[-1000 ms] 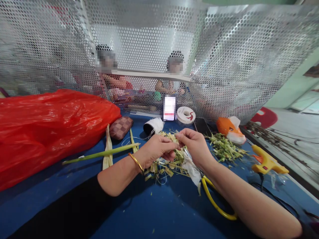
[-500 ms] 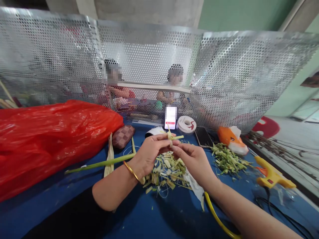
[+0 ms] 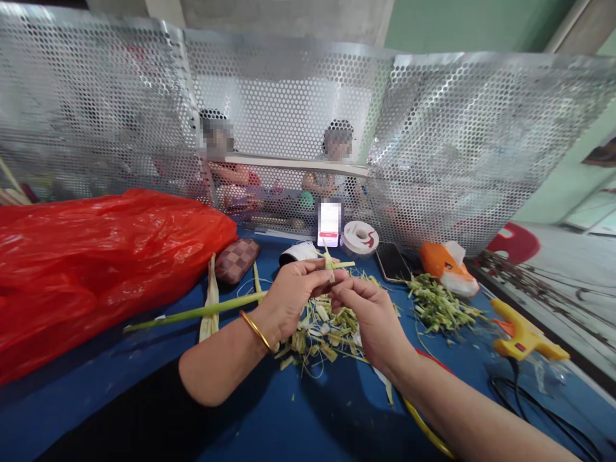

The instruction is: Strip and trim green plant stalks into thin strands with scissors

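Between the thumb and fingers of my left hand [image 3: 294, 294] is a small woven piece of pale green leaf strips [image 3: 329, 262], with strip ends sticking up and out to the right. My right hand [image 3: 366, 307] is close beside it, thumb and forefinger pinched together just below and right of the piece. Whether a thin strand runs from that pinch I cannot make out. Beneath both hands lies a heap of cut leaf scraps [image 3: 327, 337]. A long green stalk [image 3: 202, 310] crosses a dry leaf strip [image 3: 210, 298] to the left of my left wrist.
A red plastic bag [image 3: 110, 269] covers the left side, beside a checkered pouch [image 3: 237, 261]. Behind my hands stand a lit phone [image 3: 329, 226] and a ribbon spool [image 3: 360, 238]. At right are a dark phone [image 3: 393, 262], tissue pack [image 3: 448, 266], green trimmings [image 3: 440, 305] and yellow glue gun [image 3: 524, 333].
My right hand has drawn slightly down and right, away from the woven piece, its fingers curling into a tighter pinch. My left hand stays nearly in place with the piece.
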`<act>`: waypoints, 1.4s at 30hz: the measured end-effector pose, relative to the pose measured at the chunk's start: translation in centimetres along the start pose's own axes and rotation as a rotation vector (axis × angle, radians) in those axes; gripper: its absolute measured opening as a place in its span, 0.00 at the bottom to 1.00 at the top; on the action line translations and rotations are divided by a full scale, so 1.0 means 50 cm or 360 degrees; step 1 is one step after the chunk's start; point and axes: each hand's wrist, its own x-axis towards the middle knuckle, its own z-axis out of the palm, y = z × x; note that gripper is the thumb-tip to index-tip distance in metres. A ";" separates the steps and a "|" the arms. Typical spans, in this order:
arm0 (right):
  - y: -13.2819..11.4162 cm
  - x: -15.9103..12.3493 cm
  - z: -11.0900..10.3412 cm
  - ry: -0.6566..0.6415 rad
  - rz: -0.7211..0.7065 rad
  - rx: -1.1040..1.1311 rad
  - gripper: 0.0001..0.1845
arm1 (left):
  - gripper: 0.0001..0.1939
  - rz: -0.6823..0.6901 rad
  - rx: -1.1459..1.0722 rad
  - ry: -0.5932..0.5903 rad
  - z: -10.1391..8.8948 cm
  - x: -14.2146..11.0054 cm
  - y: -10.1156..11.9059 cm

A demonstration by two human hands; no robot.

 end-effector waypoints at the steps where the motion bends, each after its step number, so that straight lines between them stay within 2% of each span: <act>1: 0.000 0.000 0.000 -0.0001 0.0019 0.0006 0.11 | 0.05 -0.0005 -0.0002 0.0011 -0.001 0.000 0.000; 3: 0.001 0.001 0.001 -0.0004 0.0085 0.0045 0.10 | 0.06 0.0019 0.0003 -0.0005 -0.001 0.001 -0.001; 7: 0.007 0.005 0.002 -0.0040 0.0181 0.0180 0.14 | 0.08 0.0055 0.0085 -0.0038 0.004 0.000 -0.012; 11: 0.016 0.004 0.002 0.0003 0.0255 0.0396 0.12 | 0.09 0.0102 0.0085 -0.0074 0.009 -0.001 -0.021; 15: 0.021 -0.001 0.003 0.0009 0.0179 0.0486 0.09 | 0.09 0.0120 -0.0001 -0.0109 0.008 0.001 -0.025; 20: 0.025 -0.003 0.006 -0.0027 -0.0002 0.0328 0.10 | 0.08 0.0034 -0.0071 -0.0004 0.010 -0.004 -0.023; 26: 0.017 -0.009 0.005 -0.0049 -0.0158 0.0056 0.14 | 0.08 0.0053 -0.0128 -0.0032 0.010 -0.006 -0.017; 30: 0.015 -0.015 0.003 -0.0061 -0.0198 -0.0022 0.17 | 0.09 0.0020 -0.0136 0.0075 0.012 -0.006 -0.011; 37: 0.011 -0.020 0.005 -0.0100 -0.0248 -0.0117 0.15 | 0.10 -0.0003 -0.0149 0.0216 0.011 -0.008 0.000; 42: 0.006 -0.019 0.006 -0.0069 -0.0202 -0.0182 0.14 | 0.12 0.0043 -0.0089 0.0228 0.006 -0.007 0.006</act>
